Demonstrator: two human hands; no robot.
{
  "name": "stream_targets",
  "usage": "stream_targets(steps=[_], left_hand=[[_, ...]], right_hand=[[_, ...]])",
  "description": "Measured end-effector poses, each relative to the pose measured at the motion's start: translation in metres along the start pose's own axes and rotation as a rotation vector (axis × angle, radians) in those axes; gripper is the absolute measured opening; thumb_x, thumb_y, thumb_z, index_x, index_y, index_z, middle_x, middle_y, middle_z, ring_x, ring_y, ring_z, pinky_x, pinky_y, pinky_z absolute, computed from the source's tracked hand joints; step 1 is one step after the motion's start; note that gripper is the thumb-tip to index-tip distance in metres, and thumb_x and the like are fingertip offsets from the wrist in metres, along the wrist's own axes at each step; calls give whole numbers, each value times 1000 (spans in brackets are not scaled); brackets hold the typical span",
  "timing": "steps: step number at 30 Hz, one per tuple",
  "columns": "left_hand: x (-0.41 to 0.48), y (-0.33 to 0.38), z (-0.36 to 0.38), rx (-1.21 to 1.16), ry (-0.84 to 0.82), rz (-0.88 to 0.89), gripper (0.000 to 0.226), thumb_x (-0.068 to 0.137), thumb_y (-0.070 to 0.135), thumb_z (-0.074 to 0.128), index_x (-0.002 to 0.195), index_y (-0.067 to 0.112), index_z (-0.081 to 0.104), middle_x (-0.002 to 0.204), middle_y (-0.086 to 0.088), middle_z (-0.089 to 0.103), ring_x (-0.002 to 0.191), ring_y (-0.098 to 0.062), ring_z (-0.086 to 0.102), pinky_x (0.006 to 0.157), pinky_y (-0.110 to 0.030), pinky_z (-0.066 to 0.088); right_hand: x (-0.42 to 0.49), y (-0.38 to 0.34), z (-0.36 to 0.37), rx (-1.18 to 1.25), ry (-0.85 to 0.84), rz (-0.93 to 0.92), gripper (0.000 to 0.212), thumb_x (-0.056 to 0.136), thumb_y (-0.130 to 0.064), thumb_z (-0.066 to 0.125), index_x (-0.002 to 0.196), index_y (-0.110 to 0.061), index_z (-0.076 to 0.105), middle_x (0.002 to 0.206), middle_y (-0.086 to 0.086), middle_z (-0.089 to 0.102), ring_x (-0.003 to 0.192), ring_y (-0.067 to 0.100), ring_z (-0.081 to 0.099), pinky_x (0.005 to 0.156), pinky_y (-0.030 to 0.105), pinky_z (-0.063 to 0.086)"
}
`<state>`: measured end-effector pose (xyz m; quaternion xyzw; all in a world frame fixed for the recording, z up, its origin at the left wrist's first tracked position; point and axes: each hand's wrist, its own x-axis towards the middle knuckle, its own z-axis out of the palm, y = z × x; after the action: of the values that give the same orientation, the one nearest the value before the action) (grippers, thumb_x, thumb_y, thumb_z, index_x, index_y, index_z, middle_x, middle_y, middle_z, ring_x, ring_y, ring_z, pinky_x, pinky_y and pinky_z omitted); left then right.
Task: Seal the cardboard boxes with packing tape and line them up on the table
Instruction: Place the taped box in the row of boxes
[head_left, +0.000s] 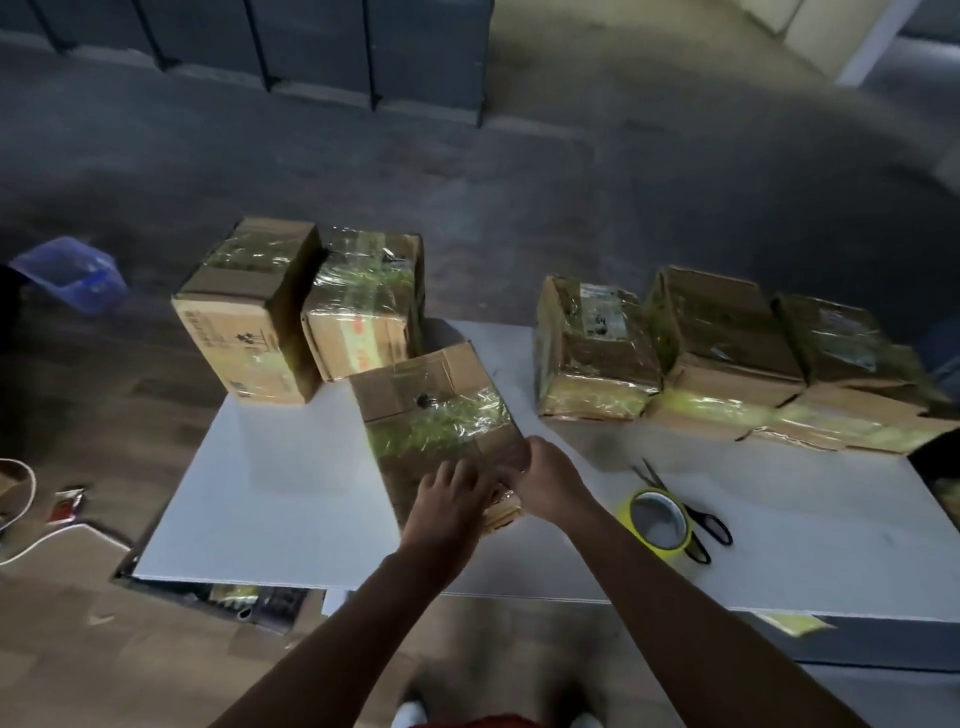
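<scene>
blue bin (70, 273): it is sitting on the floor, well left of the desk; whatever is lying in it is too blurred for me to tell.
desk (285, 493): it is carrying six cardboard boxes, all closed, so their contents are staying hidden from me.
left pair: a tall box (249, 312) and a squat box (363, 301) are standing side by side, touching, at the far left corner, both wearing shiny yellowish tape.
centre box (441, 415): it is lying askew just in front of that pair, flaps shut, a band of tape crossing its top.
left grip (449, 499): I am spreading my fingers flat on the near end of the centre box's top, holding nothing.
right grip (545, 480): I am curling my fingers on that box's near right edge, just beside my left fingertips; whether tape is between them I cannot tell.
right row: a labelled box (592, 348), a middle box (722, 338) and an end box (852, 374) are sitting in a line along the far edge, each touching the next, all taped.
tape roll (657, 525): yellow, it is resting on the desk near my right forearm, its hollow core facing up.
scissors (696, 514): they are lying just behind the roll, black handles touching it.
</scene>
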<state>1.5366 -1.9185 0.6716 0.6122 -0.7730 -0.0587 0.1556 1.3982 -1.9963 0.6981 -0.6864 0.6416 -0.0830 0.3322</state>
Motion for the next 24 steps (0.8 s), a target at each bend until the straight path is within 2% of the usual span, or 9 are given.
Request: stream_targets(steps=[2,5,9,11,13,16,19,22,24], left_hand=[[4,6,-7,-110,32,36,47,65,23,82,107,20,61,90,-4,60,76,-26,59,57,-33,48],[10,6,-15,-14,59,89,19,77,26,64,95,22,70,90,-1,68,81,-27,64,61,-33,50],[11,-9,-14,45,38,154,40,84,31,41,110,20,69,114,2,68,106,-24,63,81,-39,53],[10,-8,-14,69,23,209,44,86,34,38,114,18,68,118,1,67,109,-23,63,82,-36,53],[14,-4,-17,29,-23,244,41,89,33,37,112,16,67,112,0,68,101,-21,64,75,-31,54],[22,-6,-24,-124,-140,257,32,95,25,39,103,19,69,100,0,71,84,-17,66,66,-27,52],[27,-17,-30,-237,-136,159,28,96,20,46,115,25,67,110,2,70,97,-13,65,81,-22,51],[34,-41,-30,-27,-231,108,44,98,33,44,141,28,44,151,5,39,143,-18,29,116,-43,20],[39,-62,-32,114,-371,70,64,94,59,21,152,32,16,161,7,8,148,-19,-2,117,-55,3]], right_hand=[[3,1,-10,-11,-5,-34,42,84,-27,70,118,-7,56,114,9,62,106,26,58,79,26,41],[11,6,-30,-76,-29,-84,43,84,-17,69,123,-6,56,119,12,62,111,28,57,83,27,41],[26,12,-51,-120,-27,-106,51,84,-13,66,133,-11,52,128,11,59,115,27,56,92,31,44],[28,8,-44,-205,53,-114,46,88,-14,60,133,-12,50,130,12,55,118,30,53,95,37,45],[22,-3,-26,-231,154,-91,39,96,-20,46,134,-10,44,134,16,48,123,34,46,98,44,42],[11,-13,-2,-377,116,-97,70,93,-47,44,149,-14,18,157,11,15,144,34,12,110,56,25],[15,-1,-7,-430,58,-197,87,87,-60,51,153,-21,9,161,-1,0,147,29,-2,113,57,16],[19,11,-19,-503,8,-274,90,85,-61,54,153,-24,9,162,-5,-3,148,24,-2,115,51,12],[20,13,-18,-533,0,-281,90,85,-62,53,153,-25,8,161,-6,-5,148,24,-3,115,51,11]])
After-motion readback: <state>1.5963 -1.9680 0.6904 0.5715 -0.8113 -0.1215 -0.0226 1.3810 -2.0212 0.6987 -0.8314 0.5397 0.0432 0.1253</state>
